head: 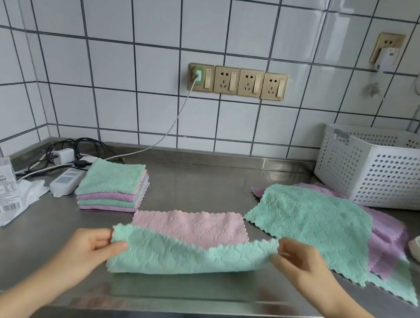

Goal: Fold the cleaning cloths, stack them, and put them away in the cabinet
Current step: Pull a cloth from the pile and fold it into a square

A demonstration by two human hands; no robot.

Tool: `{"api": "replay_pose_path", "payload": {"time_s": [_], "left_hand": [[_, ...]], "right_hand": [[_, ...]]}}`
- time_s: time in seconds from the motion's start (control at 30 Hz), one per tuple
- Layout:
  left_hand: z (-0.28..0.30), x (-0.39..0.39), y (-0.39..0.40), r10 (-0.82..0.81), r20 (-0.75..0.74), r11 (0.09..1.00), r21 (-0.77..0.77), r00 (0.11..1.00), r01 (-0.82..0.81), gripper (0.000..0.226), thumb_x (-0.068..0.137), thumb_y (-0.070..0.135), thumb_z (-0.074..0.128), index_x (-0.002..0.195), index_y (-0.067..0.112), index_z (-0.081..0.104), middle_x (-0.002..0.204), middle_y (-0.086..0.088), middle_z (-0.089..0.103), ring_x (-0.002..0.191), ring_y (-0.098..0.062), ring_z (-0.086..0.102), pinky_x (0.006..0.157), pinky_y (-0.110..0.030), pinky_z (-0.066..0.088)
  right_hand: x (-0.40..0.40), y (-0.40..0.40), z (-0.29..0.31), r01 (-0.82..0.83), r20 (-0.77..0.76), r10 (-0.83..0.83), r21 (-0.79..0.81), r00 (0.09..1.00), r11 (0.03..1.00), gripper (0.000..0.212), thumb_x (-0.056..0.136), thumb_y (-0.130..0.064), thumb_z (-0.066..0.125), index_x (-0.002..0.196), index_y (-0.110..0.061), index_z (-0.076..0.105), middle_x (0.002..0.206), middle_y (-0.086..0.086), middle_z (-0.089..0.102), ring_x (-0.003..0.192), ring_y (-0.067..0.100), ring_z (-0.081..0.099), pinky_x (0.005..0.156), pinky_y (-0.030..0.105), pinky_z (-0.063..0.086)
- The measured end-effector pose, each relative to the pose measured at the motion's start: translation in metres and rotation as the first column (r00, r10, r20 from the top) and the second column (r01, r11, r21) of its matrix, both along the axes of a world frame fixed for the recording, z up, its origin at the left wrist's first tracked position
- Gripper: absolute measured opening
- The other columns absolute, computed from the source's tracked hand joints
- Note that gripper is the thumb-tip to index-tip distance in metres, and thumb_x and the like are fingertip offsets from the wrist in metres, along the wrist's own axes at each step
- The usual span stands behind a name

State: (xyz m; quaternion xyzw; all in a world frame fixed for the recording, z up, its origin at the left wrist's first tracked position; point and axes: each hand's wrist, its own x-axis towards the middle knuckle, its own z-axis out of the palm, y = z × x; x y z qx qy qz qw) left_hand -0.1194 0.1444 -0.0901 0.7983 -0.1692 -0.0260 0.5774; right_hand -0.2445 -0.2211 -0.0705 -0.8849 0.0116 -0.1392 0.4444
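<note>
Mid-fold right now, roughly partway through the pile. Left hand (98, 244) pinching the near-left corner of a green-and-pink cloth (184, 253), right hand (296, 264) pinching the other near corner, fingers curled on the edge, thumbs on top. Green side lifted off the steel counter (199, 184) and coming up over the pink side, which lies flat just behind (looks like the first half-fold, judging by how it hangs). Already done: a neat folded stack (113, 188) sitting back-left, green on top with purple and green layers under it, just beside a power strip (66, 182) and a tangle of cables. Left to do: an unfolded heap (329, 231) on the right, a big green one spread over purple ones, touching the front of a white perforated basket (384, 168). Can't count exactly how many in there. No cabinet visible anywhere, so the putting-away part not started. Probably a few more folds, then merging everything onto that stack before carrying it off.
</note>
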Motion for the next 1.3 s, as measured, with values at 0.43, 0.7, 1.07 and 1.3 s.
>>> {"api": "replay_pose_path", "payload": {"time_s": [0.43,0.7,1.07,1.3], "left_hand": [[-0.021,0.099,-0.042,0.308,0.249,0.866,0.327,0.918,-0.379,0.040,0.078,0.016,0.071,0.053,0.017,0.040,0.050,-0.002,0.033,0.052,-0.017,0.029,0.052,-0.033,0.025],[-0.040,0.104,-0.038,0.370,0.266,0.818,0.361,0.890,-0.448,0.030,0.078,0.024,0.070,0.059,0.018,0.047,0.056,0.001,0.046,0.058,-0.018,0.039,0.062,-0.032,0.039],[-0.040,0.100,-0.045,0.401,0.312,0.804,0.331,0.861,-0.495,0.027,0.088,0.017,0.062,0.063,0.013,0.050,0.053,0.001,0.052,0.055,-0.020,0.047,0.055,-0.033,0.033],[-0.045,0.108,-0.046,0.383,0.325,0.778,0.390,0.864,-0.492,0.039,0.081,0.012,0.065,0.055,0.013,0.036,0.046,0.000,0.035,0.050,-0.021,0.030,0.053,-0.032,0.027]], "right_hand": [[0.138,0.000,-0.027,0.388,-0.303,-0.343,0.100,0.889,0.916,0.017,0.087,-0.010,0.056,0.072,-0.005,0.062,0.058,0.007,0.050,0.042,0.018,0.044,0.040,0.018,0.039],[0.143,0.002,-0.041,0.456,-0.304,-0.432,0.010,0.849,0.890,0.022,0.083,-0.011,0.059,0.080,0.008,0.068,0.060,0.009,0.057,0.041,0.018,0.048,0.034,0.015,0.036],[0.142,0.006,-0.040,0.415,-0.196,-0.419,-0.063,0.886,0.908,0.010,0.094,-0.019,0.053,0.098,-0.013,0.059,0.067,0.002,0.058,0.050,0.015,0.052,0.045,0.023,0.036],[0.149,0.002,-0.036,0.433,-0.320,-0.433,-0.077,0.842,0.898,0.013,0.087,-0.009,0.050,0.081,-0.003,0.061,0.064,0.009,0.056,0.048,0.021,0.051,0.044,0.022,0.045]]}}
